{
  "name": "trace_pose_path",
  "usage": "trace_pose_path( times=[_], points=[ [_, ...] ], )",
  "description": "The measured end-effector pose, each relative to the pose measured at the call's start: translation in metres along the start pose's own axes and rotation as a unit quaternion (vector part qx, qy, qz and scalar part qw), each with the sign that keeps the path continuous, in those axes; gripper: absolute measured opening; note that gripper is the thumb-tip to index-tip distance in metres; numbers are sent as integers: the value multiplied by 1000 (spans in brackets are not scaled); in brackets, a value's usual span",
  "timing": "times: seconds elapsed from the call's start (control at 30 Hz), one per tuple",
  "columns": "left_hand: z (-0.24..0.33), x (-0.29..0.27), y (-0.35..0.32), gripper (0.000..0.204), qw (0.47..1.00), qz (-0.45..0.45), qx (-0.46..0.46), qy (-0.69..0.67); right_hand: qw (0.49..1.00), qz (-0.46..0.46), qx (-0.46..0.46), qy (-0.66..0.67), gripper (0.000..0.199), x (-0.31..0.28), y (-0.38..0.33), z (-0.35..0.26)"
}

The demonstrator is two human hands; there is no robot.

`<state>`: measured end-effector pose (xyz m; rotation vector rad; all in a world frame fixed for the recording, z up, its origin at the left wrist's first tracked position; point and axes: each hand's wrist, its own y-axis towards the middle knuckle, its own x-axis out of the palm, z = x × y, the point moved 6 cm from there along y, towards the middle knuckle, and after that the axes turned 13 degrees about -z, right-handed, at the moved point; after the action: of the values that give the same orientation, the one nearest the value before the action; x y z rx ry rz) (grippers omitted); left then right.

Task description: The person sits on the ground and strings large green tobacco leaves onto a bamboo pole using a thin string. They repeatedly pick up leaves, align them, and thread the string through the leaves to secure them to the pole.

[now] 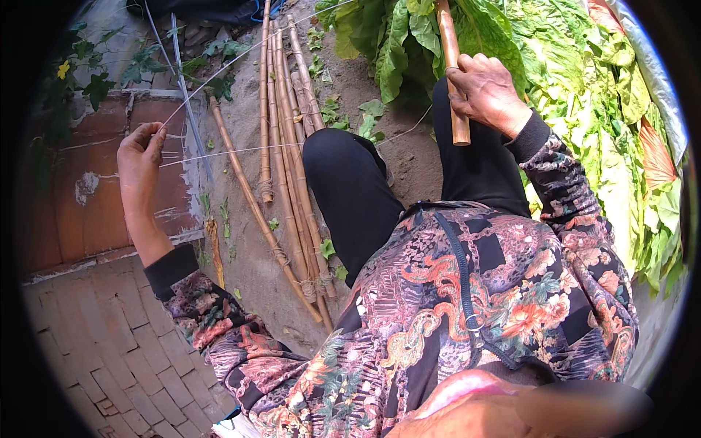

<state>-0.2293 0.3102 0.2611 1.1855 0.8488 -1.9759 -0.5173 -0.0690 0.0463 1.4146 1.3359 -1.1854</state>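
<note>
Over bare dirt, left hand [141, 157] pinching a thin white string [241, 150] pulled taut, right hand [488, 91] clenched round an upright bamboo stick [451, 66], stick rising among green leaves [577, 80], more bamboo poles [288, 168] lying bundled on the ground between.

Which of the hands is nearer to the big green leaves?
Right. The right hand grips a bamboo stick beside the leaves; the left hand pinches string far across.
</note>
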Motion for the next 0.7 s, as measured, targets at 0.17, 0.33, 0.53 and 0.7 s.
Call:
trace_pose_path(
  times=[0.17, 0.33, 0.53, 0.7],
  points=[
    [37, 14, 2, 23, 936, 253, 41, 242, 977, 44, -204, 31, 16, 24, 11, 11],
    [-15, -25, 48, 28, 921, 302, -84, 233, 978, 38, -204, 33, 17, 23, 23, 4],
    [-88, -54, 108, 24, 837, 281, 3, -469, 981, 13, -188, 37, 25, 13, 23, -10],
    [13, -87, 97, 21, 824, 129, 211, -510, 960, -245, -134, -25, 29, 8, 55, -22]
  ],
)
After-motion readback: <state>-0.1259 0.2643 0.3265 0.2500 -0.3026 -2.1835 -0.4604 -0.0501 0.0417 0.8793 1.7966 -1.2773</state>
